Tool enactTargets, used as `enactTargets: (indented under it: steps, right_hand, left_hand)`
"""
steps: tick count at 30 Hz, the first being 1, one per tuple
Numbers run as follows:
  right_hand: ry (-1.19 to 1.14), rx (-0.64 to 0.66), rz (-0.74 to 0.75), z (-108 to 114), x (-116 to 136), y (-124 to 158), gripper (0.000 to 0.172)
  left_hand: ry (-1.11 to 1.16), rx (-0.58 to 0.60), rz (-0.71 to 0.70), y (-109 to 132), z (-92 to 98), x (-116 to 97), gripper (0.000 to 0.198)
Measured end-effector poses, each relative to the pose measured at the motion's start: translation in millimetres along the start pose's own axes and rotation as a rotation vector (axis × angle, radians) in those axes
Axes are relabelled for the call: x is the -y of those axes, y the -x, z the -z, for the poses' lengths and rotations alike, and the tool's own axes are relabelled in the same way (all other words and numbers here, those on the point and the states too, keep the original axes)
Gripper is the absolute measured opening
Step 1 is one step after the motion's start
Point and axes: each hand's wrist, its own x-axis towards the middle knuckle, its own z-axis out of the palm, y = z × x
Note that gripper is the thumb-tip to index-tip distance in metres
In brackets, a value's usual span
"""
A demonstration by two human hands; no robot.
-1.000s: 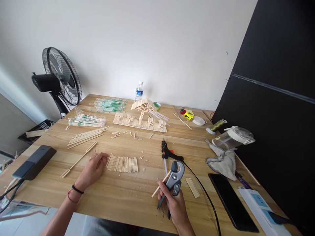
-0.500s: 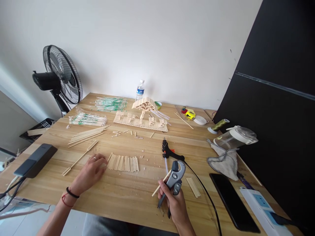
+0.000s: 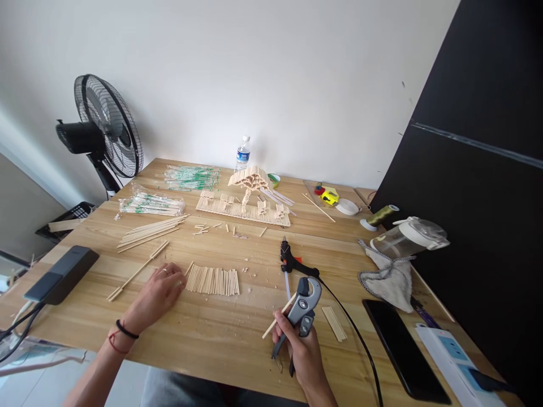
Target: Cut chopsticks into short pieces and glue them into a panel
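My left hand rests on the table with its fingers bent together, at the left end of a row of short wooden sticks. Its fingertips are at the leftmost stick, which leans a little away from the others; the grip is partly hidden. In my right hand is a grey pipe cutter with a curved jaw, its handles pointing down towards me. A longer wooden stick is also held between that thumb and fingers. Behind the cutter lies a black hot glue gun.
A stick-built model stands at the back before a water bottle. Bagged sticks and loose sticks lie left. A glue gun cord, phone, power strip and cloth are on the right.
The view has shifted very slightly. Both hands stay in nearly the same place, and the right still holds the pipe cutter and the stick.
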Motion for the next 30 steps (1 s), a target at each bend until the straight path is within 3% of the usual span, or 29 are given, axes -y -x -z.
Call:
enactTargets:
  steps: [8,12,17,20,22,27,30]
  right_hand:
    - [-0.016,0.001,-0.004,-0.2,0.5,0.2,0.044]
    - [-0.029,0.002,-0.001,-0.1,0.1,-0.3,0.044]
    - [-0.043,0.005,-0.004,-1.0,2.1,0.5,0.043]
    - [-0.052,-0.008,-0.001,-2.0,2.5,1.9,0.043]
    - [-0.061,-0.018,0.001,-2.1,1.0,2.1,0.041]
    - [-0.087,-0.013,-0.005,0.2,-5.8,-1.7,0.042]
    - [-0.095,0.001,-0.014,2.1,-6.8,-3.5,0.041]
  left_hand:
    - [0.078,-0.03,0.001,-4.6,9.3,-6.5,0.027]
    - [0.106,-0.101,0.043,-17.0,14.8,-20.5,0.02]
    - [0.159,-0.131,0.013,-53.5,-9.0,-56.8,0.024]
    - [0.193,-0.11,-0.037,-65.8,-20.2,-65.1,0.035]
    - [0.189,-0.127,-0.024,-62.8,-18.7,-56.5,0.036]
    - [0.097,-0.213,0.119,-32.6,-0.2,-9.1,0.033]
    - [0.065,-0.205,0.168,-16.9,3.0,4.8,0.033]
